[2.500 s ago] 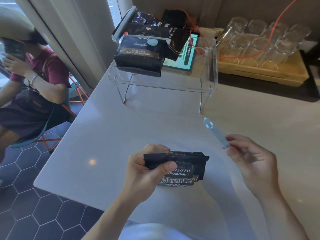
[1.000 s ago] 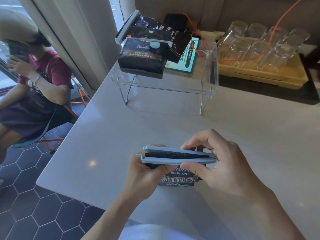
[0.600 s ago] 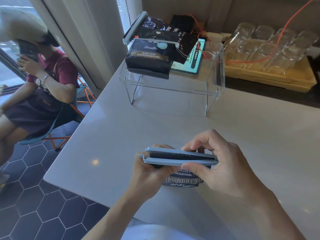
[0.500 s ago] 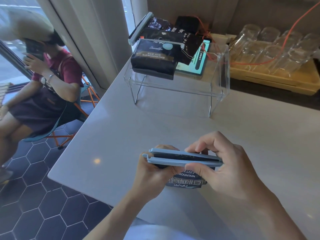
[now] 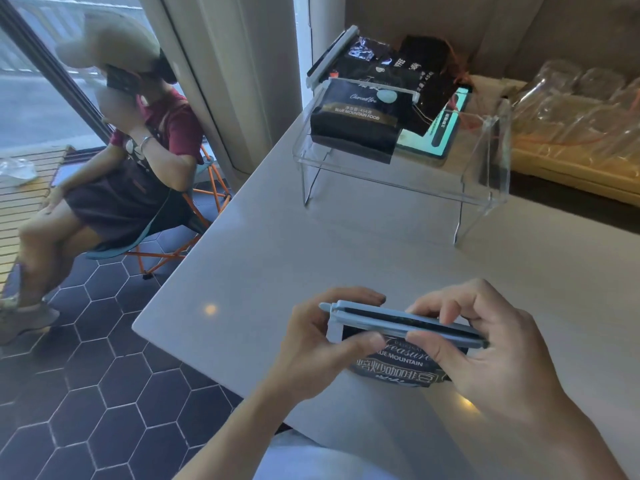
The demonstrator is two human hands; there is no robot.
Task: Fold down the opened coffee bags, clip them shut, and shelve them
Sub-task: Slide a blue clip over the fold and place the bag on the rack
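since before: both hands stay on the clip and the bag, almost in the same spot; a little while back the right hand held the clip up in the air, away from the bag, and now it sits over the folded top.
left hand [image 5: 322, 341]: fingers curl round the left end of the bag, thumb pressing just under the clip.
right hand [image 5: 485, 344]: fingers and thumb pinch the right part of the clip, squeezing its two bars together.
clip [image 5: 405, 322]: long, pale blue, lying sideways across the bag's folded top; a dark strip of bag shows between the bars, so i think it is not snapped all the way yet (hard to be sure).
coffee bag [image 5: 394, 367]: small and black with white letters, held just above the near edge of the white table [image 5: 346, 244].
how it will handle: the bag looks soft and crinkly and light, so it can slip or unfold if let go; the clip looks stiff.
where to hold: keep one hand on the fold and press the clip near its free end until it shuts.
shelf [image 5: 485, 188]: clear plastic stand well apart at the back, with other clipped bags [image 5: 356, 123] lying on top.
next, i think: snap shut, then carry the bag to the shelf.
also there: a tray of glasses [image 5: 571, 98] beside the shelf, and a person sitting [image 5: 138, 168] by the window.
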